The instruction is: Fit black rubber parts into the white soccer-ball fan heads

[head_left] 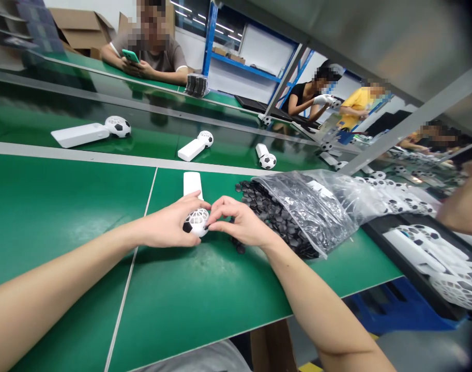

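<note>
On the green table lies a white handheld fan (197,223) with a football-shaped head, its flat handle (192,185) pointing away from me. My left hand (173,221) is closed around the left side of the ball head, thumb below and fingers above. Thumb and fingertips of my right hand (236,221) pinch a small black piece (206,226) against the head's right side. Black patches show on the ball's lower left, while the upper part is an open white grille. Just right of my right hand, many small black pieces (284,222) spill from a clear plastic bag (317,206).
Beyond a pale rail, several similar fans (117,126) lie on a green conveyor. A black tray (391,227) of white fan parts stands at the right, near another person's arm (462,206). Across the line a person (150,51) holds a phone; others sit farther right. A slanted metal post (406,121) crosses the right side.
</note>
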Demonstrator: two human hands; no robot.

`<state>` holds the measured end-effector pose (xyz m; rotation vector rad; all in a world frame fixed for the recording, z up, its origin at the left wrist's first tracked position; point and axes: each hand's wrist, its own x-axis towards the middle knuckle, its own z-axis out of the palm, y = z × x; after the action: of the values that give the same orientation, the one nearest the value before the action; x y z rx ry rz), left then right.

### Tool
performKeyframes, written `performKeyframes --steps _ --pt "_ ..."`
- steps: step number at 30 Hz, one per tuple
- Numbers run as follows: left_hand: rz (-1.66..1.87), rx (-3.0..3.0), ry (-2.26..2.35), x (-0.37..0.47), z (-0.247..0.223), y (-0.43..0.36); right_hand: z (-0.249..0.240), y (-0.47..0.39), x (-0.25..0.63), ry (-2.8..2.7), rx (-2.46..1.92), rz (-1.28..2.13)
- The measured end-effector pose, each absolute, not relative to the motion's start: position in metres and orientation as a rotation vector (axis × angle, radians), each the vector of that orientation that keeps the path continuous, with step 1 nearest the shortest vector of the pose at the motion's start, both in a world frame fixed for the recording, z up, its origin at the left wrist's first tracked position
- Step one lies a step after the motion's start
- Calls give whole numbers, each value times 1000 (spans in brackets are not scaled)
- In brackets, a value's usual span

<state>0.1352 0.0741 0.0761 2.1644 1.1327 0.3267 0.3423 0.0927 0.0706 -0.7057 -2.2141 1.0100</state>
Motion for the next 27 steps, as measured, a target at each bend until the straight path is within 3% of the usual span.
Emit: performKeyframes --steps 17,27 --pt "646 2103 1191 152 71 69 58 98 332 -2060 -1001 1054" --pt "597 2052 1287 151 68 64 53 96 326 -1939 -993 1178"
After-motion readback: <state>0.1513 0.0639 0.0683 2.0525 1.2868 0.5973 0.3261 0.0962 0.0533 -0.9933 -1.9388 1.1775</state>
